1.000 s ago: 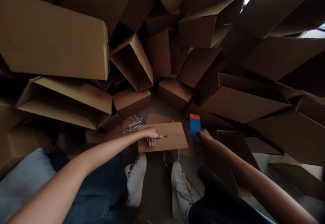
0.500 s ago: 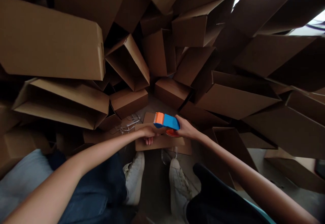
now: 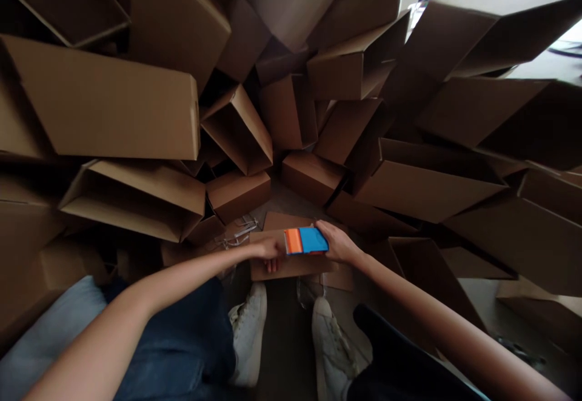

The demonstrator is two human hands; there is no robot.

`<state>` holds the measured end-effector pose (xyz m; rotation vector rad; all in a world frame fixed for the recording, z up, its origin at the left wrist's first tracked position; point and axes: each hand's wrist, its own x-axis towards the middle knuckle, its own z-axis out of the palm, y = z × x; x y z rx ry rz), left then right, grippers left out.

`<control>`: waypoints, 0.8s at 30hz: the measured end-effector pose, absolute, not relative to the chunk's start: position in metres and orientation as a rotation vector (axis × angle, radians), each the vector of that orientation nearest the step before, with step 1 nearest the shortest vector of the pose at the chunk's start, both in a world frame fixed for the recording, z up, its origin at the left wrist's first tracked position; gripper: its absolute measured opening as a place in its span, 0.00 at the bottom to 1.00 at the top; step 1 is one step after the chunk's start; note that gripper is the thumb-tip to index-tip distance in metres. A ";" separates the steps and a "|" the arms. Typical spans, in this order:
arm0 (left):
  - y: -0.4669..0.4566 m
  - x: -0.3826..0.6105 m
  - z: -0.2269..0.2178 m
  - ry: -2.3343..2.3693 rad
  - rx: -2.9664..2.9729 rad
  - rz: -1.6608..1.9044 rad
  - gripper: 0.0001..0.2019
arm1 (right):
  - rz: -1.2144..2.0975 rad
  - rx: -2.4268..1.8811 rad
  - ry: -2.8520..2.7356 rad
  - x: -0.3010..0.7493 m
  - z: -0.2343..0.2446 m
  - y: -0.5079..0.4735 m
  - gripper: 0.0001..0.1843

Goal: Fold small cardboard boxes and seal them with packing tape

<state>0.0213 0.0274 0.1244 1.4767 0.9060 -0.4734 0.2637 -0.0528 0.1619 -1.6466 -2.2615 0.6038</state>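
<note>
My left hand (image 3: 269, 249) grips the near edge of a flat cardboard piece (image 3: 273, 266), with fingertips showing below it. My right hand (image 3: 335, 241) holds a blue tape dispenser with an orange end (image 3: 305, 240). The dispenser lies low over the cardboard, close to my left hand, and seems to rest on it. Its tape roll is hidden from this view. A second cardboard sheet (image 3: 286, 221) lies partly under the first.
Open cardboard boxes (image 3: 427, 186) are heaped around me on all sides. Tangled metal wire (image 3: 239, 232) lies to the left of the cardboard. My white sneakers (image 3: 248, 334) sit below my hands, and a pale blue cushion (image 3: 59, 322) lies at lower left.
My right hand has brought the dispenser from the right of the cardboard to above it, and the dispenser now lies flatter. My left hand stays on the cardboard. The view has shifted slightly.
</note>
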 end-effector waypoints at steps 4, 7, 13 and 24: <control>0.024 -0.016 0.156 0.916 1.488 -0.465 0.15 | 0.580 -1.633 -2.270 0.266 0.162 -0.053 0.20; 0.021 -0.042 0.170 0.939 1.425 -0.370 0.14 | 0.557 -1.621 -2.287 0.269 0.158 -0.054 0.18; 0.010 -0.031 0.166 1.022 1.350 -0.170 0.17 | 0.532 -1.606 -2.341 0.269 0.153 -0.054 0.23; -0.002 -0.005 0.160 1.010 0.791 0.156 0.15 | 0.499 -1.619 -2.332 0.267 0.157 -0.054 0.24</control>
